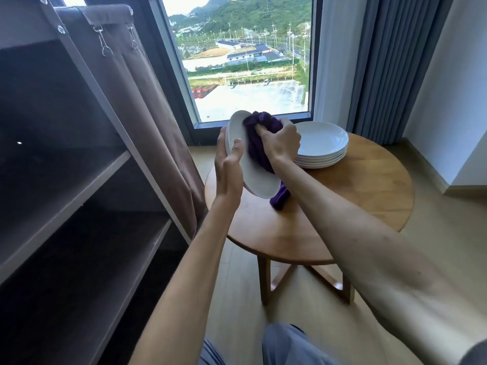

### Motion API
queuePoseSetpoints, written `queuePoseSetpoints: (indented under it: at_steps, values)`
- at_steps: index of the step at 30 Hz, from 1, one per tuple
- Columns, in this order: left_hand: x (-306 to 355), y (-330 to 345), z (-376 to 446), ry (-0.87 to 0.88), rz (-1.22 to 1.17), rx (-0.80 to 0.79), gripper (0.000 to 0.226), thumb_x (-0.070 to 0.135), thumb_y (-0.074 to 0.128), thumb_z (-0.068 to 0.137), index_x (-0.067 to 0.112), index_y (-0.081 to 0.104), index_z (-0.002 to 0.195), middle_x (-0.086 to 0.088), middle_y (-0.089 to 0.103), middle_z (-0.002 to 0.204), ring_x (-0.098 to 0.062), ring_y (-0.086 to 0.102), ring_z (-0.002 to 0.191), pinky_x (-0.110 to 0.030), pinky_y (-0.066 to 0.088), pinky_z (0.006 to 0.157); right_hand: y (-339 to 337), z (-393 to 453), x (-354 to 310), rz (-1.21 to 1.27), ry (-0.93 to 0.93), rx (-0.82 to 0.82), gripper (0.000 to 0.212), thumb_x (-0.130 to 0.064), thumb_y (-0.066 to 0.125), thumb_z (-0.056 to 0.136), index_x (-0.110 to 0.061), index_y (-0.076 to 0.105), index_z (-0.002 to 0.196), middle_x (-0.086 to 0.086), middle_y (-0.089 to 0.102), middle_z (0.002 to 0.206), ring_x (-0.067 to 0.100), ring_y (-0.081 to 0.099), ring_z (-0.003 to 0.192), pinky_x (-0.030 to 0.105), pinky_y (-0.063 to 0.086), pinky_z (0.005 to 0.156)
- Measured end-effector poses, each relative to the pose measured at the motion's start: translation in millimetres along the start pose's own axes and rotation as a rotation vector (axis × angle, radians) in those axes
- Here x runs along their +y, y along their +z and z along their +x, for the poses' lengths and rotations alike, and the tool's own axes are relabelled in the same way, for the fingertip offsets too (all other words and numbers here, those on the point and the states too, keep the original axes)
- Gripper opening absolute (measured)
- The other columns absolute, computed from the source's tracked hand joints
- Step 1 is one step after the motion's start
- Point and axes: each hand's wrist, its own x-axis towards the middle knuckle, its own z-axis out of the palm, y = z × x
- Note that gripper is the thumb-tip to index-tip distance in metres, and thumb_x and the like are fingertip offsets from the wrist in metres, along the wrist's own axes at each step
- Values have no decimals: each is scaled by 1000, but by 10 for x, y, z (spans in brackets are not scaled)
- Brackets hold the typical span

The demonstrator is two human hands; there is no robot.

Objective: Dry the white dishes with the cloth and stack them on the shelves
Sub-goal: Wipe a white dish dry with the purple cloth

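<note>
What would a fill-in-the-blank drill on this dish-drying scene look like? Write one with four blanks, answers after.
1. The right hand rubs a ____ cloth over the tilted plate.
2. The left hand grips the plate by its ____.
3. The stack of plates sits on a round ____ table.
4. The shelves stand on the person's ____ side.

Answers: purple; rim; wooden; left
</note>
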Motion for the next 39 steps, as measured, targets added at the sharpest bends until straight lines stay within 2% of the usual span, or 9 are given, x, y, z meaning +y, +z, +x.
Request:
queuePoseSetpoints:
  at_steps: [6,10,17,21,24,27,30,35,39]
  values:
    - [210,84,122,-10,67,2,67,58,41,103,24,31,159,1,52,148,-7,56,123,-9,53,76,4,-169,-334,369,-262,-162,21,-29,78,87,-10,76,96,2,75,85,19,70,81,42,58,83]
    - [373,59,312,-12,-79,218,65,57,47,102,26,33,157,-1,54,144,-21,55,128,-44,52,106,-77,-263,-341,434,-374,-566,22,-17,75,88,-4,74,106,15,75,91,29,72,86,41,60,83]
    - [275,-43,331,38,-199,342,46,30,51,105,26,47,150,-2,55,145,-23,56,126,-43,52,106,-340,-107,-215,98,-240,-855,11,-23,82,79,-21,71,81,-5,66,72,11,66,69,24,53,64]
    - [187,-85,251,28,-153,290,57,43,49,100,27,41,154,1,49,149,-21,48,134,-47,44,112,-378,80,-104,-288,-157,-747,22,-30,85,67,-20,68,78,-5,66,76,14,65,73,26,49,60]
    - [148,-89,130,28,-135,196,65,48,50,91,28,42,152,-2,53,141,-23,53,124,-35,53,91,-345,153,43,-354,-81,-530,35,-34,85,62,-18,67,88,0,68,86,19,64,81,31,53,71]
    - [37,-68,24,-12,-148,102,58,39,50,96,26,44,152,-7,56,139,-29,55,124,-45,55,98,-258,205,43,-402,-107,-277,41,-39,82,62,-18,63,92,-2,65,85,21,60,78,30,43,64]
    - [-18,-5,-56,-33,-111,18,51,31,50,104,26,41,155,-7,59,138,-24,59,120,-32,59,85,-207,275,8,-409,-164,-137,40,-37,79,67,-16,58,93,1,62,84,26,59,79,29,36,58]
    - [30,141,62,-81,20,-14,68,61,50,96,32,37,157,-3,57,143,-23,59,126,-46,56,101,-79,155,-62,-44,-142,-95,33,-38,79,76,-15,67,97,0,71,91,22,66,87,33,51,73]
    - [51,203,62,-104,-13,74,87,76,46,83,35,32,158,3,51,150,-17,55,131,-27,57,86,-53,-44,-175,336,-241,-328,30,-26,80,80,-11,75,104,3,77,97,19,72,93,40,58,90]
